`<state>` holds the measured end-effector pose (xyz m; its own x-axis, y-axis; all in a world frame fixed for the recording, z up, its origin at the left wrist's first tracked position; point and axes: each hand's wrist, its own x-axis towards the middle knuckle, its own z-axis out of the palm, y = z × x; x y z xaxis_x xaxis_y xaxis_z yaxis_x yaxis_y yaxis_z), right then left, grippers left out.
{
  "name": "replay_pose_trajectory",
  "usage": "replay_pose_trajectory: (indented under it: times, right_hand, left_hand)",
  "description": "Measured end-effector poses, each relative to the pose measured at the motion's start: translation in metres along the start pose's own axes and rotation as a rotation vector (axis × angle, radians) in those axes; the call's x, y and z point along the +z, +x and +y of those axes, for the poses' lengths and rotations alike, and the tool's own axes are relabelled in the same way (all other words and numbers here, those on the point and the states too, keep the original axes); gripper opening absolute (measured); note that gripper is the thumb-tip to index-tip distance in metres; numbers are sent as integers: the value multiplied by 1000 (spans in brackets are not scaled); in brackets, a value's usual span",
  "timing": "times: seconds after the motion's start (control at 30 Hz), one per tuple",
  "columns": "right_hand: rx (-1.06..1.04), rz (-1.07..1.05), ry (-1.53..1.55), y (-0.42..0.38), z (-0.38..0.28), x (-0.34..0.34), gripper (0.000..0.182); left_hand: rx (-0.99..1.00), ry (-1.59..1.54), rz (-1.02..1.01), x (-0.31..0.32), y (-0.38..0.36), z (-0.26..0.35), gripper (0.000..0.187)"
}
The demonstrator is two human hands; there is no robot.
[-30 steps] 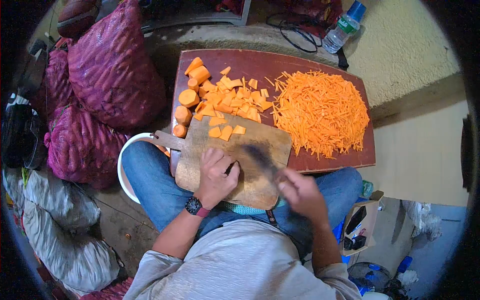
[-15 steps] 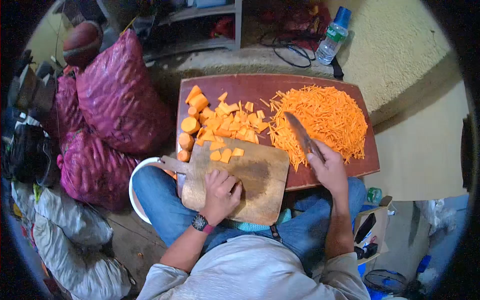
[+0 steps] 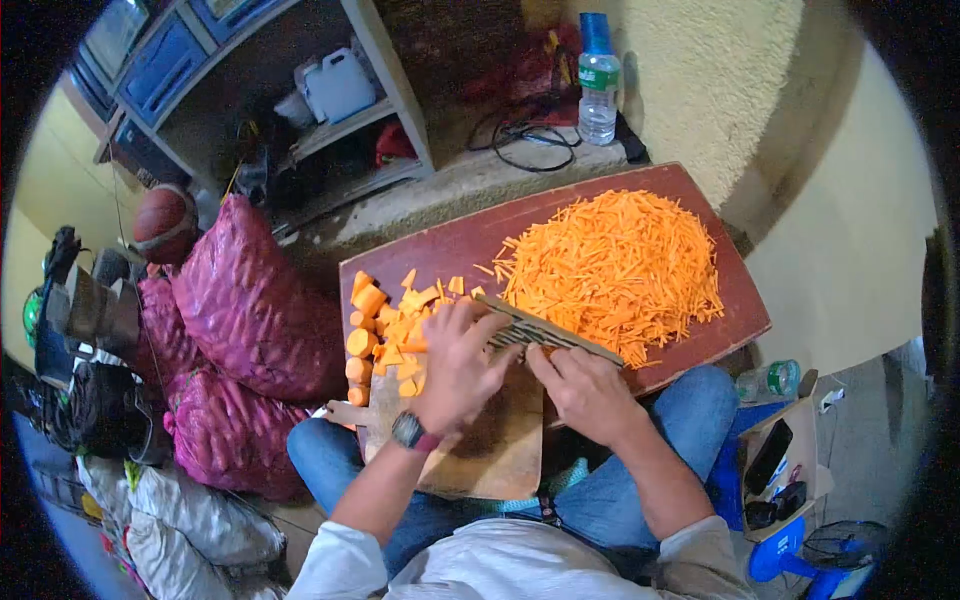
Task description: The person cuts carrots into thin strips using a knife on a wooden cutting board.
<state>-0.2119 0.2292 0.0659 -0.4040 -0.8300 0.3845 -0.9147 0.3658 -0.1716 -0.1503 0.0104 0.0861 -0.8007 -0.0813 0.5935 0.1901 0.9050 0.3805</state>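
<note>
My right hand [image 3: 583, 388] grips the handle of a knife [image 3: 545, 331] whose blade lies flat, pointing left across the far edge of a wooden cutting board [image 3: 495, 455] on my lap. Reaching over the board, my left hand [image 3: 462, 362] has its fingers spread on a heap of flat carrot pieces [image 3: 392, 330] and against the blade's tip. Several thick carrot chunks [image 3: 362, 343] lie at the heap's left. A big pile of carrot sticks [image 3: 615, 267] covers the right half of the dark red table top [image 3: 440, 249].
Red mesh sacks [image 3: 262, 305] lean left of the table, with a ball [image 3: 164, 222] behind them. A water bottle [image 3: 598, 79] and cables [image 3: 520, 133] sit on the ledge beyond. Another bottle [image 3: 768, 380] and a box with a phone [image 3: 770, 455] lie at my right.
My view tilted up and left. My left hand left the board's near part and reached onto the carrot pieces; my right hand brought the knife from the stick pile back leftward to the board.
</note>
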Motion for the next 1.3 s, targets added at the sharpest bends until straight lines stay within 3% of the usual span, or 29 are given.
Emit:
replay_pose_trajectory:
  times: [0.1, 0.23, 0.33, 0.43, 0.6, 0.67, 0.8, 0.83, 0.93, 0.97, 1.03, 1.1, 1.17, 1.2, 1.27, 1.3]
  right_hand:
    - [8, -8, -16, -5, 4, 3, 49]
    - [152, -29, 163, -8, 9, 0, 39]
    - [256, -13, 355, -8, 15, 1, 44]
    - [347, -48, 460, -8, 16, -5, 57]
    - [233, -87, 479, -5, 13, 3, 57]
    - [249, -37, 416, -5, 9, 6, 55]
    - [229, -27, 510, -5, 4, 20, 52]
    - [260, -35, 487, -5, 2, 21, 51]
    - [277, -53, 461, -9, 6, 30, 51]
    - [279, -22, 429, -9, 6, 33, 48]
    - [277, 52, 409, -12, 7, 40, 45]
    - [302, 46, 393, -10, -5, 32, 45]
    - [448, -41, 411, -5, -16, 18, 45]
    - [433, -37, 401, -6, -19, 19, 45]
    - [481, 44, 575, -17, -23, 25, 44]
    - [492, 130, 614, -23, -26, 32, 45]
  left_hand:
    - [47, 130, -123, 36, 38, -21, 31]
    - [4, 231, -71, 51, 44, -62, 30]
    - [-159, -1, -14, 32, 18, -81, 25]
    - [-171, 77, 15, 10, -35, -85, 24]
    - [-203, 151, -27, -25, -115, -40, 15]
    - [-132, 222, -79, -40, -140, -23, 26]
    - [-210, 442, -10, -111, -174, -12, 22]
    - [-256, 509, -10, -129, -195, -28, 19]
    - [-627, 585, 361, -174, -240, -59, 21]
    - [-783, 533, 451, -182, -271, -79, 26]
    - [-1128, 117, 791, -183, -335, -114, 32]
    - [-1394, 107, 681, -161, -452, -173, 45]
    - [-1550, 503, 482, -113, -523, -180, 57]
    - [-1709, 340, 444, -107, -539, -173, 71]
    - [-1695, -71, 790, -59, -611, -193, 56]
    - [-1713, -114, 872, -39, -622, -199, 64]
